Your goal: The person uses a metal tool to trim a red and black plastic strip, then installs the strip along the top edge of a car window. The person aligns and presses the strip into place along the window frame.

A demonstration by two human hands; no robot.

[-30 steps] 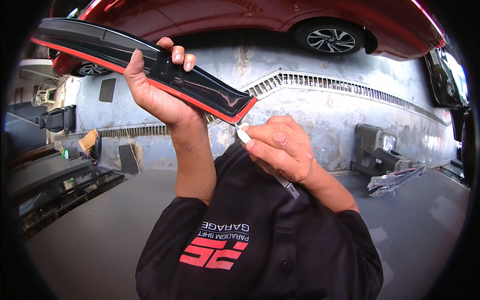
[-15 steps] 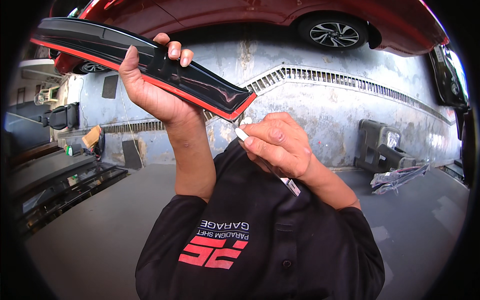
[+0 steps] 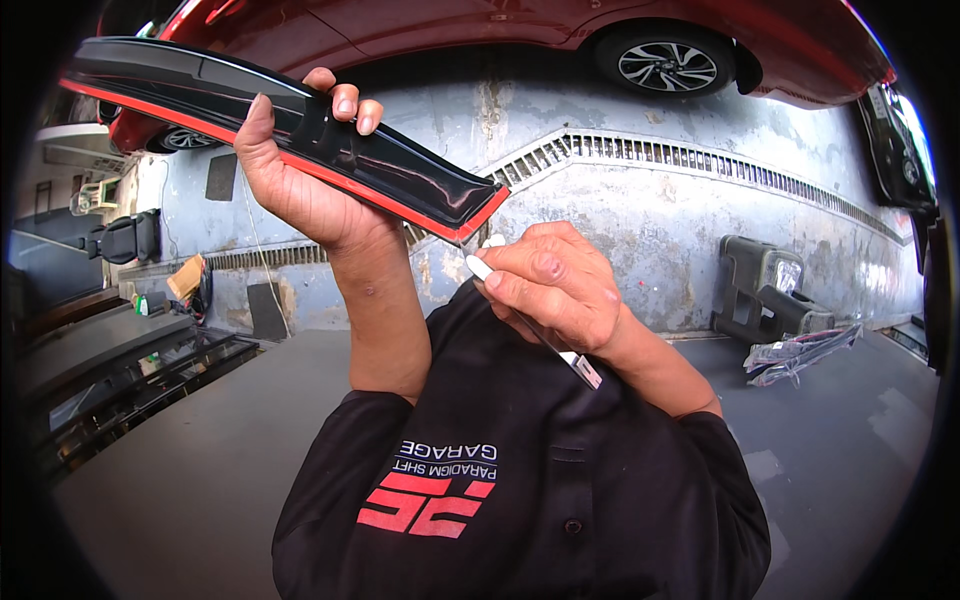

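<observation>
In the curled left hand point(image 3: 310, 198) lies a black panel point(image 3: 295, 125), near the right hand point(image 3: 560, 282) pinching a tool point(image 3: 586, 371).

smooth glossy plastic strip point(image 3: 400, 175), matt cloth shirt point(image 3: 530, 470), glossy car body point(image 3: 450, 25)

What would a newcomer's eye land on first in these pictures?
Probably the bright red strip edging the glossy black panel, held in the left hand at upper left. Next, below the panel's right end, the right hand pinching a small white piece. Behind, a dark red car spans the top.

two hands point(image 3: 300, 200) point(image 3: 555, 285), one visor point(image 3: 300, 125)
</observation>
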